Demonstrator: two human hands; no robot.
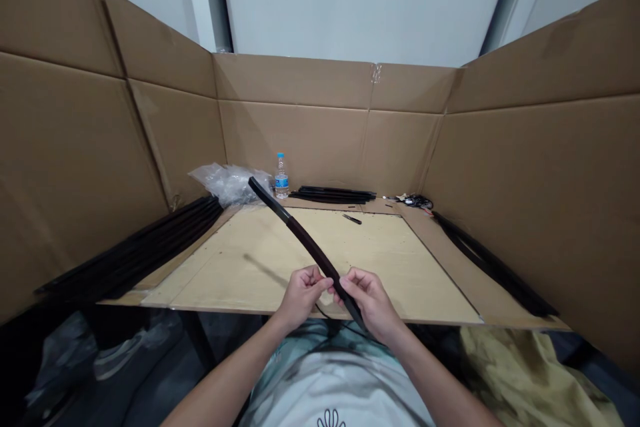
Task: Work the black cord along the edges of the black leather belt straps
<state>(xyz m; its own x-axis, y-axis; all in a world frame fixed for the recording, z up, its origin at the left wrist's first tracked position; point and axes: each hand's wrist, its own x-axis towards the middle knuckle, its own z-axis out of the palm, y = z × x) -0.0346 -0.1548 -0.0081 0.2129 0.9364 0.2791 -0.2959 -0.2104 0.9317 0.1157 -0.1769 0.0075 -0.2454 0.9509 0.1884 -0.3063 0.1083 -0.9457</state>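
A long, slightly curved dark strip slants across the view, its far end raised over the board. That far part looks black and glossier, the middle dark brown. Close to its near end, my left hand pinches it from the left side. Just to the right, my right hand grips the same strip with the thumb on top. Both hands are closed and almost touching. Below them the strip's near end runs toward my shirt, and a thin black cord hangs beside it.
A pale board covers the table inside cardboard walls. Dark strips lie in piles at the left, back and right. A utility knife, water bottle, plastic bag and tangled wires lie toward the back.
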